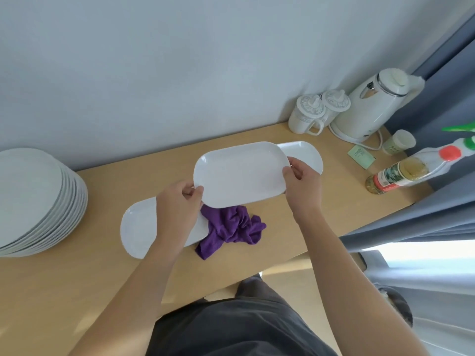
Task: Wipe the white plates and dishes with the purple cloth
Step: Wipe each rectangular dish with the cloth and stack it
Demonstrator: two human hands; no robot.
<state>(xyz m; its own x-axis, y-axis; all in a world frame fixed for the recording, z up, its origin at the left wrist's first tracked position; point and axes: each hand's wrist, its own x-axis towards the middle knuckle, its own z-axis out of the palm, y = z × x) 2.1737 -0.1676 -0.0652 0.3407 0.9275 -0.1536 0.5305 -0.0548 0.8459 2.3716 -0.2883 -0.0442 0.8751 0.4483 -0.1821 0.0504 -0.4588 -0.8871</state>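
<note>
Both hands hold one oval dish (240,173) in the air above the table (77,291): the left hand (177,209) pinches its near-left end, the right hand (302,183) its right end. The cloth (231,228) lies under it, not held. With such light pinches at the rim, I think the dish can slip and hit the dish below (140,227).

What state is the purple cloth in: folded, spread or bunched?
Bunched. The purple cloth lies crumpled on the table, unheld; the left hand and right hand grip the oblong dish.
</note>
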